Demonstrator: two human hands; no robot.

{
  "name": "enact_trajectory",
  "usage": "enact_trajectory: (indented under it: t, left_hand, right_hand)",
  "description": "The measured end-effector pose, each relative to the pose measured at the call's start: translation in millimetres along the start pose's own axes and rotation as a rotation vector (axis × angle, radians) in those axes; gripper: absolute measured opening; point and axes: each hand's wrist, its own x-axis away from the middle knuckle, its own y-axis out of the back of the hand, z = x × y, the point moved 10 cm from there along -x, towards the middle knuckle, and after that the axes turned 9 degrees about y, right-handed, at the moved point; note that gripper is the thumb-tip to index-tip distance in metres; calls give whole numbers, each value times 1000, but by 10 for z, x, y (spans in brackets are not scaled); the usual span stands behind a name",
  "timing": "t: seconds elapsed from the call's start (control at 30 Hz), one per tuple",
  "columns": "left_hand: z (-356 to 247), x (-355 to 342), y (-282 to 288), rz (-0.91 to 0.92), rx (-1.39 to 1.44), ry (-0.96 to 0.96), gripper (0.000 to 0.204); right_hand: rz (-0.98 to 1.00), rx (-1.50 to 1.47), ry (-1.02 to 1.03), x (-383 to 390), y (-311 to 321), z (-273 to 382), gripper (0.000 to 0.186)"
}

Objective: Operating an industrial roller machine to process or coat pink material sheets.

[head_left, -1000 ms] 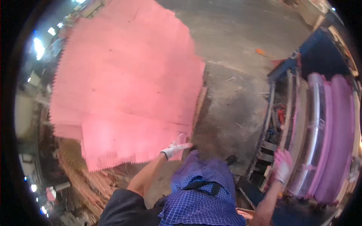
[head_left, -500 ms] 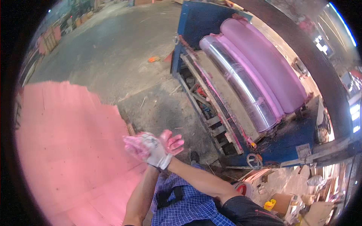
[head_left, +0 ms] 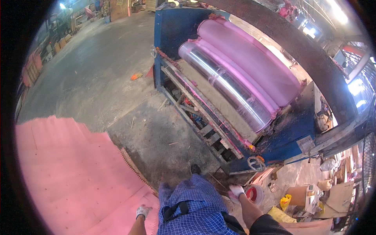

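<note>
Both my hands wear white work gloves stained pink. My left hand (head_left: pixel 143 211) hangs low over the edge of a stack of pink-coated sheets (head_left: pixel 78 172), its fingers loosely apart with nothing in them. Out to the right, my right hand (head_left: pixel 237 191) is beside a bucket with a red inside (head_left: pixel 255 194). Its fingers point downward and look loose and empty, though they are small and blurred. Whether it touches the bucket, I cannot tell. A blue checked apron (head_left: pixel 196 207) covers my front.
Ahead to the right stands a blue-framed roller machine (head_left: pixel 166 51) with a shiny roller (head_left: pixel 227 86) and a large pink roller (head_left: pixel 254 58). A handwheel (head_left: pixel 256 163) sits at its near corner. Boxes (head_left: pixel 299 196) and a yellow bag (head_left: pixel 285 201) lie at lower right; an orange scrap (head_left: pixel 136 76) lies on the floor.
My hands were together in front of me and have moved apart, the left down over the pink stack, the right out toward the bucket. The view has shifted, with the machine now further left.
</note>
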Motion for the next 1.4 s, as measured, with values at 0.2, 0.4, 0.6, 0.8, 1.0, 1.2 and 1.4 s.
enact_trajectory:
  t: [0.2, 0.4, 0.6, 0.8, 1.0, 1.2, 1.4]
  left_hand:
    - [780, 2, -537, 266, -21, 296, 44]
    - [708, -501, -466, 103, 23, -17, 34]
    - [207, -993, 26, -129, -68, -377, 40]
    - [4, -1373, -249, -195, -122, -321, 47]
    - [-137, -797, -796, 66, 221, -137, 45]
    - [-150, -173, -903, 179, 315, 297, 48]
    - [-1109, -212, -329, -34, 800, 211, 66]
  right_hand:
    - [305, -911, -1210, 1997, -990, 323, 26]
    - [193, -924, -841, 841, -570, 795, 29]
    - [-15, -996, -391, -298, 344, 1237, 20]
    - [-26, -923, -441, -547, 1511, 1572, 29]
    - [-208, -1317, -258, -1560, 2377, 1229, 57]
    - [-356, -1630, -205, -2712, 2886, 848, 71]
    - [-294, -1791, -136, -3402, 3183, 405, 90]
